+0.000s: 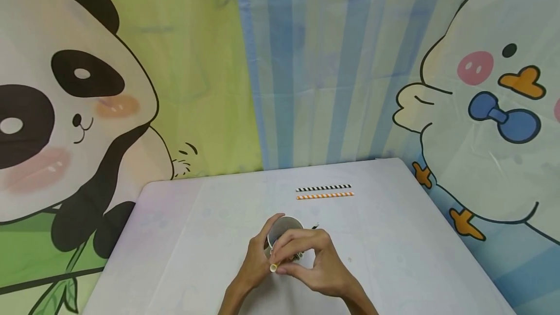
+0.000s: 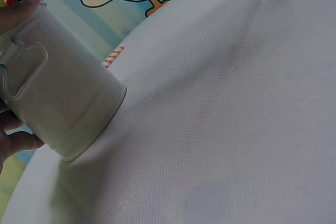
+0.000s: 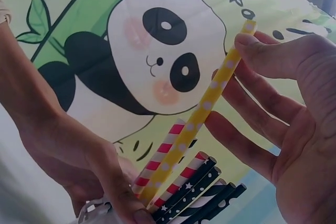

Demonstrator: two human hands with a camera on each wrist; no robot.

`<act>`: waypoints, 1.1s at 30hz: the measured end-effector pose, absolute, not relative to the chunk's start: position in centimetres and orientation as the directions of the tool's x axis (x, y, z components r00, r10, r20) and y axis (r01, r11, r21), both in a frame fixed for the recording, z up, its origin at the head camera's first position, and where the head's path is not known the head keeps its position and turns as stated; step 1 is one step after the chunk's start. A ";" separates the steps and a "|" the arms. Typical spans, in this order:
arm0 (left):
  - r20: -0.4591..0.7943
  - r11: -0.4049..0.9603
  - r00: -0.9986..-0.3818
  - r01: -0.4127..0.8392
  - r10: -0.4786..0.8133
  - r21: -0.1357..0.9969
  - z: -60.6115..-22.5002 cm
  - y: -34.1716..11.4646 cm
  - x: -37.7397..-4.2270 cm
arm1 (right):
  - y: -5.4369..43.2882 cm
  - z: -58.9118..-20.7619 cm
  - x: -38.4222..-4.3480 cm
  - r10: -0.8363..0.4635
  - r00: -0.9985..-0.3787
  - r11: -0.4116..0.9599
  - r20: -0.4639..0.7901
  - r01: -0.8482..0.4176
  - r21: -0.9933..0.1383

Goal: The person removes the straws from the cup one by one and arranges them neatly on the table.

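Okay, left hand (image 1: 253, 259) grips the white mug (image 2: 65, 85), right hand (image 1: 317, 261) pinches the yellow straw (image 3: 194, 124) near its top, lower end beside the bunched straws (image 3: 185, 188) at the mug's mouth: brace mug, slide straw lengthwise, don't drag neighbours.

We see a white table (image 1: 210, 237) with rounded far corners. On its surface, toward the far edge, we find a black-and-white striped straw (image 1: 323, 188) and, just in front of it, an orange-and-white striped straw (image 1: 325, 196). They lie almost parallel, with a narrow gap between.
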State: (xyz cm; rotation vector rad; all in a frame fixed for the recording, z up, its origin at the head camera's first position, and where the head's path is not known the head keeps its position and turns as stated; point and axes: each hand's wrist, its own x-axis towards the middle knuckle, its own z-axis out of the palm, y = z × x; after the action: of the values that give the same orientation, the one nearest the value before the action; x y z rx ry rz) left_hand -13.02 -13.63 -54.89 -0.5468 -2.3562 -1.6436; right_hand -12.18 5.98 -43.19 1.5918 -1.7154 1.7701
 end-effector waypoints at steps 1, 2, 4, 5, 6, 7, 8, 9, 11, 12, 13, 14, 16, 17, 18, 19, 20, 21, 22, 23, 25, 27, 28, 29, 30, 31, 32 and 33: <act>0.383 0.307 -0.906 0.421 0.178 0.854 -54.9 -13.6 -13.0 | 6.0 -43.2 -12.2 -0.500 -0.395 -0.306 0.770 -0.752 -0.584; 0.383 0.304 -0.906 0.421 0.179 0.855 -54.9 -13.6 -13.1 | 5.9 -43.1 -12.3 -0.498 -0.394 -0.310 0.772 -0.751 -0.583; 0.378 0.297 -0.908 0.417 0.180 0.859 -55.0 -13.6 -13.1 | 5.9 -43.0 -12.5 -0.491 -0.391 -0.317 0.778 -0.752 -0.578; 0.374 0.296 -0.910 0.412 0.179 0.862 -55.0 -13.6 -13.1 | 5.9 -43.0 -12.6 -0.487 -0.390 -0.321 0.781 -0.752 -0.576; 0.371 0.294 -0.911 0.409 0.178 0.864 -55.0 -13.7 -13.1 | 5.8 -42.9 -12.7 -0.483 -0.385 -0.325 0.786 -0.755 -0.570; 0.371 0.293 -0.911 0.409 0.178 0.864 -54.9 -13.7 -13.1 | 5.8 -42.9 -12.8 -0.479 -0.382 -0.329 0.791 -0.757 -0.565; 0.373 0.295 -0.911 0.410 0.177 0.863 -54.9 -13.7 -13.0 | 5.8 -42.9 -12.8 -0.474 -0.381 -0.330 0.794 -0.759 -0.562; 0.373 0.297 -0.911 0.411 0.176 0.862 -54.9 -13.7 -13.0 | 5.8 -42.8 -12.9 -0.468 -0.381 -0.331 0.797 -0.761 -0.558; 0.378 0.302 -0.909 0.415 0.174 0.858 -54.9 -13.7 -13.0 | 5.8 -42.8 -12.9 -0.457 -0.382 -0.329 0.803 -0.766 -0.552; 0.377 0.305 -0.910 0.414 0.173 0.858 -54.8 -13.7 -13.0 | 5.8 -42.8 -13.0 -0.451 -0.384 -0.330 0.806 -0.767 -0.550; 0.377 0.309 -0.910 0.413 0.173 0.857 -54.8 -13.7 -13.0 | 5.8 -42.7 -13.1 -0.446 -0.385 -0.331 0.808 -0.768 -0.548; 0.376 0.314 -0.911 0.412 0.169 0.856 -54.8 -13.8 -12.9 | 5.8 -42.7 -13.1 -0.442 -0.386 -0.334 0.810 -0.767 -0.548; 0.372 0.322 -0.913 0.406 0.165 0.855 -54.8 -13.8 -13.0 | 5.8 -42.5 -13.3 -0.433 -0.385 -0.343 0.815 -0.765 -0.544; 0.369 0.326 -0.915 0.403 0.163 0.855 -54.8 -13.8 -13.0 | 5.9 -42.4 -13.4 -0.428 -0.387 -0.349 0.817 -0.763 -0.544; 0.367 0.332 -0.917 0.400 0.160 0.854 -54.8 -13.8 -13.0 | 5.9 -42.3 -13.6 -0.422 -0.388 -0.356 0.819 -0.760 -0.543; 0.367 0.339 -0.917 0.399 0.157 0.852 -54.8 -13.7 -13.0 | 5.9 -42.3 -13.7 -0.417 -0.389 -0.363 0.822 -0.758 -0.543; 0.365 0.345 -0.918 0.396 0.154 0.851 -54.8 -13.7 -13.0 | 5.9 -42.2 -13.8 -0.411 -0.391 -0.372 0.823 -0.753 -0.543; 0.359 0.347 -0.921 0.390 0.152 0.853 -54.7 -13.7 -12.9 | 6.0 -42.1 -13.9 -0.403 -0.394 -0.379 0.826 -0.750 -0.542; 0.349 0.348 -0.925 0.379 0.148 0.857 -54.7 -13.7 -12.9 | 6.0 -42.0 -14.0 -0.394 -0.397 -0.386 0.829 -0.747 -0.541; 0.341 0.342 -0.928 0.371 0.148 0.863 -54.7 -13.6 -12.9 | 6.0 -41.9 -14.1 -0.386 -0.398 -0.393 0.832 -0.745 -0.539; 0.324 0.331 -0.934 0.355 0.146 0.874 -54.7 -13.6 -12.9 | 6.1 -41.8 -14.3 -0.374 -0.403 -0.409 0.836 -0.737 -0.538; 0.309 0.314 -0.940 0.341 0.146 0.886 -54.8 -13.6 -12.9 | 6.2 -41.7 -14.5 -0.362 -0.407 -0.418 0.838 -0.733 -0.537; 0.306 0.306 -0.940 0.338 0.147 0.890 -54.8 -13.6 -12.9 | 6.3 -41.6 -14.6 -0.358 -0.406 -0.424 0.841 -0.732 -0.534; 0.305 0.301 -0.941 0.337 0.148 0.892 -54.8 -13.6 -12.9 | 6.4 -41.6 -14.7 -0.354 -0.405 -0.429 0.843 -0.730 -0.532; 0.305 0.302 -0.941 0.336 0.146 0.892 -54.8 -13.6 -12.9 | 6.4 -41.5 -14.8 -0.351 -0.404 -0.435 0.845 -0.729 -0.529; 0.304 0.301 -0.942 0.334 0.144 0.893 -54.8 -13.6 -12.9 | 6.5 -41.4 -14.8 -0.348 -0.403 -0.440 0.847 -0.728 -0.526; 0.306 0.300 -0.941 0.336 0.142 0.893 -54.8 -13.6 -12.9 | 6.5 -41.3 -14.9 -0.344 -0.400 -0.445 0.849 -0.727 -0.523; 0.309 0.300 -0.941 0.338 0.141 0.892 -54.8 -13.6 -12.9 | 6.6 -41.2 -15.0 -0.340 -0.397 -0.451 0.853 -0.726 -0.518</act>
State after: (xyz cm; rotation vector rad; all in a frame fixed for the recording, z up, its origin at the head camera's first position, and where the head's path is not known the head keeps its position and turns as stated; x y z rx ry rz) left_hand -12.87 -13.62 -54.83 -0.4448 -2.3891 -1.7063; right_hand -14.97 6.56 -41.19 1.5267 -1.4504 1.9221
